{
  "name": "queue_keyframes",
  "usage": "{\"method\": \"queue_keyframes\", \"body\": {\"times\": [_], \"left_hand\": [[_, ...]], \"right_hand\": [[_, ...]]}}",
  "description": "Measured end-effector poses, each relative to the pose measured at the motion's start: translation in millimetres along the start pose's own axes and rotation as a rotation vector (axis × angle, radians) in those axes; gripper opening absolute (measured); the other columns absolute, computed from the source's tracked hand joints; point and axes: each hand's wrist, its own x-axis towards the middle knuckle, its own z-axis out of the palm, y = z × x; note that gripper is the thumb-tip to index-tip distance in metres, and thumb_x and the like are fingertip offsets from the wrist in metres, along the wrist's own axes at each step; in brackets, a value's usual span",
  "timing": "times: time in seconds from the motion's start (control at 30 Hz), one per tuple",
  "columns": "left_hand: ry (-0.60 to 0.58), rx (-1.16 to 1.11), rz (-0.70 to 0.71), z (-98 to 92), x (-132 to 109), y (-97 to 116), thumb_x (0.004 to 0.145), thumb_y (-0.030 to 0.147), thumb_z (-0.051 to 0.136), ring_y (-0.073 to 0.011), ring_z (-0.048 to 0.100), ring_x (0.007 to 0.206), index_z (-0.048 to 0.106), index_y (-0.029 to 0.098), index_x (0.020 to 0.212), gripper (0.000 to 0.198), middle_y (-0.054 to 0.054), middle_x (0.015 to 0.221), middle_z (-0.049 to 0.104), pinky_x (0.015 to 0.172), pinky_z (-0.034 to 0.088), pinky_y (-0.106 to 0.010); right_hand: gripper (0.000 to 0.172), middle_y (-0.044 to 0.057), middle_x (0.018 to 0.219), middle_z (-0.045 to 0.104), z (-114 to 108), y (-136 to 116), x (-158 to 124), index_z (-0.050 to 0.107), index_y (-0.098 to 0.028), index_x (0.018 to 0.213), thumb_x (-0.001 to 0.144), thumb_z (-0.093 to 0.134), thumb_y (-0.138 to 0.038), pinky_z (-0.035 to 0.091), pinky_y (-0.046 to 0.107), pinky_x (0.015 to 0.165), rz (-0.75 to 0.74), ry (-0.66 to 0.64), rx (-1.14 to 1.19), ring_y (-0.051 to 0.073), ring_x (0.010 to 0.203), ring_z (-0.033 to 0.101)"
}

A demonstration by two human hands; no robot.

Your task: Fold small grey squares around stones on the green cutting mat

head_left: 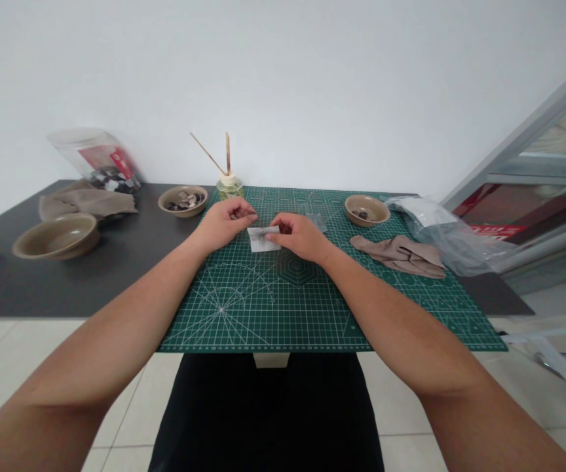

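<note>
Both my arms reach out over a green cutting mat [283,308]. My right hand [300,236] is closed, pinching the top edge of a small clear plastic bag [262,240] that lies on the mat. My left hand [225,221] rests just left of the bag with its fingers curled in; whether they hold anything I cannot make out. A second small clear bag [318,221] lies just beyond my right hand.
A reed diffuser bottle [228,185] stands at the mat's far edge. Three tan bowls: one with dark and pale pieces [183,199], one far right [367,209], one empty at left [57,235]. Beige cloths [401,254] [84,202], a tipped clear jar [97,160], a large plastic bag [447,233].
</note>
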Motion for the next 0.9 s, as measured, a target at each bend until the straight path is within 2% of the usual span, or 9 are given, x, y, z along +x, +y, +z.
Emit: {"method": "queue_keyframes", "body": {"times": [0.1, 0.17, 0.3, 0.43, 0.53, 0.6, 0.7, 0.77, 0.9], "left_hand": [[0.036, -0.034, 0.008, 0.3, 0.8, -1.7, 0.08, 0.038, 0.066, -0.0124, 0.048, 0.066, 0.062, 0.017, 0.081, 0.021, 0.001, 0.07, 0.055, 0.064, 0.039, -0.028], [0.022, -0.027, 0.005, 1.1, 0.7, -1.9, 0.079, 0.037, 0.067, -0.0117, 0.045, 0.064, 0.062, 0.017, 0.081, 0.021, 0.002, 0.068, 0.052, 0.063, 0.038, -0.028], [0.016, -0.042, -0.04, 2.9, 0.9, -2.6, 0.079, 0.037, 0.066, -0.0115, 0.046, 0.06, 0.06, 0.017, 0.081, 0.021, 0.002, 0.065, 0.053, 0.059, 0.037, -0.027], [0.03, -0.141, -0.083, 2.9, 3.0, -6.9, 0.079, 0.036, 0.066, -0.0125, 0.053, 0.061, 0.058, 0.017, 0.083, 0.021, 0.0, 0.069, 0.061, 0.061, 0.043, -0.028], [0.041, -0.111, -0.08, 2.3, 3.8, -9.6, 0.079, 0.036, 0.067, -0.0123, 0.053, 0.059, 0.059, 0.018, 0.083, 0.02, 0.001, 0.068, 0.061, 0.06, 0.043, -0.028], [0.043, -0.088, -0.074, 1.8, 3.7, -10.4, 0.079, 0.036, 0.067, -0.0122, 0.052, 0.059, 0.06, 0.018, 0.083, 0.02, 0.001, 0.067, 0.06, 0.059, 0.042, -0.028], [0.04, -0.079, -0.075, 1.4, 3.3, -10.9, 0.079, 0.036, 0.067, -0.0125, 0.053, 0.059, 0.061, 0.017, 0.083, 0.02, 0.0, 0.068, 0.062, 0.06, 0.043, -0.028], [0.035, -0.063, -0.075, 1.3, 3.1, -11.2, 0.079, 0.036, 0.067, -0.0126, 0.053, 0.06, 0.061, 0.017, 0.083, 0.02, 0.0, 0.069, 0.062, 0.06, 0.043, -0.029], [0.043, -0.04, -0.084, 1.3, 2.8, -12.0, 0.08, 0.038, 0.067, -0.0126, 0.052, 0.058, 0.062, 0.018, 0.085, 0.021, 0.001, 0.066, 0.061, 0.058, 0.041, -0.028]], "right_hand": [[0.023, -0.002, 0.077, 0.064, -2.1, 0.7, -0.4, 0.07, -0.016, 0.093, 0.076, 0.071, -0.033, 0.036, 0.025, 0.064, -0.01, -0.045, -0.043, 0.011, 0.066, 0.051], [0.018, -0.002, 0.075, 0.065, -3.2, -0.1, -1.1, 0.072, -0.016, 0.089, 0.078, 0.069, -0.03, 0.036, 0.025, 0.065, -0.016, -0.072, -0.099, 0.012, 0.067, 0.053], [0.014, -0.001, 0.078, 0.067, -5.1, -4.4, -2.9, 0.072, -0.016, 0.086, 0.079, 0.066, -0.026, 0.037, 0.025, 0.067, -0.046, 0.078, -0.09, 0.012, 0.07, 0.055], [0.017, -0.001, 0.08, 0.068, -5.0, -7.3, -4.4, 0.072, -0.017, 0.091, 0.077, 0.067, -0.026, 0.039, 0.025, 0.067, -0.075, -0.023, -0.103, 0.012, 0.069, 0.056], [0.013, -0.001, 0.076, 0.066, -4.2, -9.1, -4.8, 0.072, -0.017, 0.086, 0.08, 0.064, -0.026, 0.039, 0.025, 0.067, -0.072, 0.051, -0.118, 0.013, 0.069, 0.055], [0.014, -0.001, 0.08, 0.068, -3.8, -9.5, -4.8, 0.072, -0.018, 0.089, 0.08, 0.065, -0.026, 0.04, 0.025, 0.068, -0.089, 0.067, -0.106, 0.013, 0.071, 0.056], [0.017, 0.001, 0.086, 0.071, -3.4, -8.3, -4.2, 0.073, -0.018, 0.093, 0.079, 0.069, -0.026, 0.041, 0.025, 0.07, -0.099, -0.053, -0.127, 0.012, 0.073, 0.058], [0.015, 0.0, 0.082, 0.07, -3.0, -6.9, -3.6, 0.073, -0.017, 0.091, 0.08, 0.068, -0.027, 0.04, 0.025, 0.069, -0.092, -0.086, -0.143, 0.013, 0.072, 0.058], [0.015, -0.001, 0.08, 0.068, -1.8, -4.6, -3.0, 0.072, -0.016, 0.088, 0.082, 0.067, -0.028, 0.04, 0.025, 0.068, -0.096, 0.023, -0.1, 0.012, 0.071, 0.057]]}}
